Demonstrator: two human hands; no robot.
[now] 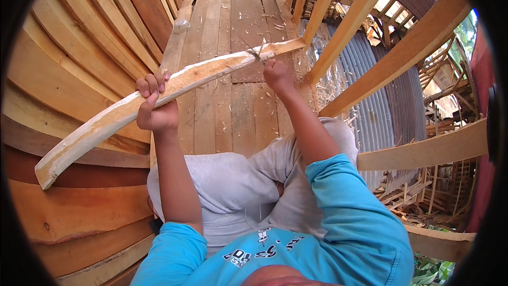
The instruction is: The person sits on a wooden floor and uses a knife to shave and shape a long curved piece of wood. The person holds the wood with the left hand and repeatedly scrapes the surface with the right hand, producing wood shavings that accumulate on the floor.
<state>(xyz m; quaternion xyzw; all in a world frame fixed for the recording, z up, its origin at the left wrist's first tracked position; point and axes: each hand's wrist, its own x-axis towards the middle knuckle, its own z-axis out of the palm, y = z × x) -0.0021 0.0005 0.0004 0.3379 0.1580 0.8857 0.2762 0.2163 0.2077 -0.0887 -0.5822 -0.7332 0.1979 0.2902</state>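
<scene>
A long, slightly curved strip of wood (pixel 209 68) slants across in front of me, its near-left end lower than its far-right end. Its upper face is partly bare tan wood, with whitish stretches along the edges. My left hand (pixel 157 108) is wrapped round the strip left of its middle, fingers over the far edge and thumb on the near side. Close to the far-right end, my right hand (pixel 279 76) is closed on a knife (pixel 256 53). Its thin grey blade lies against the strip; the handle is hidden in my fist.
Below the strip is a plank floor (pixel 243 106) scattered with wood shavings. A small clear object (pixel 181 25) stands at the far left. Boards (pixel 79 90) line the left side. Wooden railing posts (pixel 402 47) rise at right, with corrugated metal sheets (pixel 365 90) beyond them.
</scene>
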